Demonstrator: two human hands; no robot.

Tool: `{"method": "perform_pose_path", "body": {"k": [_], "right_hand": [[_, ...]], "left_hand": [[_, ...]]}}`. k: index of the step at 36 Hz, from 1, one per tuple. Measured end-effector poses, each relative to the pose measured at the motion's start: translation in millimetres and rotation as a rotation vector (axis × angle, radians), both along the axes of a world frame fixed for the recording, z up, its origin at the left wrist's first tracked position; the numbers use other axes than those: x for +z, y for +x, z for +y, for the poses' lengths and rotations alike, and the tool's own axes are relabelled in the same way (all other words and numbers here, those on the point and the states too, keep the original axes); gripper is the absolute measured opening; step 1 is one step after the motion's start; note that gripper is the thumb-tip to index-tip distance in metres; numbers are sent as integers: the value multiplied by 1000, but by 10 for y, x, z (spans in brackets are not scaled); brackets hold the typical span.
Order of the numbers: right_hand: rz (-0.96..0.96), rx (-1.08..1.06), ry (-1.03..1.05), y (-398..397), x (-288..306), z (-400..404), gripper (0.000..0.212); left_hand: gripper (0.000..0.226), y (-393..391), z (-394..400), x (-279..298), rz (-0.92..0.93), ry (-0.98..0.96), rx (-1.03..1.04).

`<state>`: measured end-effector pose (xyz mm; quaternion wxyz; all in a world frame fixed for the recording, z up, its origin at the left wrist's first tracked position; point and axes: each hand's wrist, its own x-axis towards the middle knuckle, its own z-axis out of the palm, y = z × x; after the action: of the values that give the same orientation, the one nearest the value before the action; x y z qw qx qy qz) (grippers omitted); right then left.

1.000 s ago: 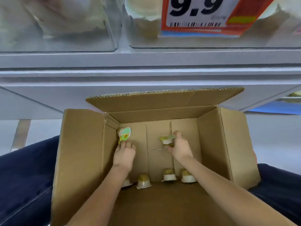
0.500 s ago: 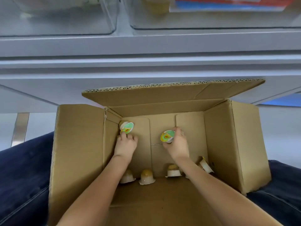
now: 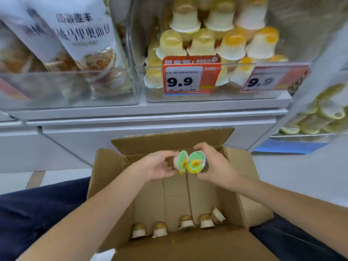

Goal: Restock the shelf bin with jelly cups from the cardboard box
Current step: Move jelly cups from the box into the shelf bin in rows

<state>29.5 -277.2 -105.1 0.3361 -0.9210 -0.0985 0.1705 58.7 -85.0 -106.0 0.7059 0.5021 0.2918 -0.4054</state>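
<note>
Left hand (image 3: 160, 165) gripping one jelly cup (image 3: 180, 162), right hand (image 3: 212, 164) another (image 3: 196, 162), lids touching, lifted from cardboard box (image 3: 107, 174) floor to above its rim, open air below shelf bin (image 3: 235, 95), five cups (image 3: 159, 229) left inside.

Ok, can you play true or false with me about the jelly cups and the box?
1. Each hand holds one jelly cup. True: the left hand grips a jelly cup, and the right hand grips another.
2. The cardboard box has no cups left inside. False: five cups sit in a row on its bottom.
3. The held cups are above the box. True.
4. The price tag on the shelf bin reads 5.5. False: it reads 9.9.
5. The shelf bin already holds stacked jelly cups. True.
</note>
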Motion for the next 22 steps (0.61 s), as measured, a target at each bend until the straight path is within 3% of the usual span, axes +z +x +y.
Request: {"method": "perform_pose_path", "body": {"k": [5,9,14,19,22], "right_hand": [[-107,-45,105,-52,800,-79,68],[-188,-40,213,-14,1227,-51,48],[-137,3,379,19,1457,-46,43],[-82,34,395,42,1482,-80,47],[-56,16,440,76,1510,-82,50]], "left_hand": [[18,-40,-150,767,-69,-135,-36],[18,-112,-213,1150,-173,-185,-73],[36,-179,-185,1315,-217,-352,48],[48,-123,-109,1443,-318,-480,8],[77,-60,-76,1465,-413,-471,-67]]}}
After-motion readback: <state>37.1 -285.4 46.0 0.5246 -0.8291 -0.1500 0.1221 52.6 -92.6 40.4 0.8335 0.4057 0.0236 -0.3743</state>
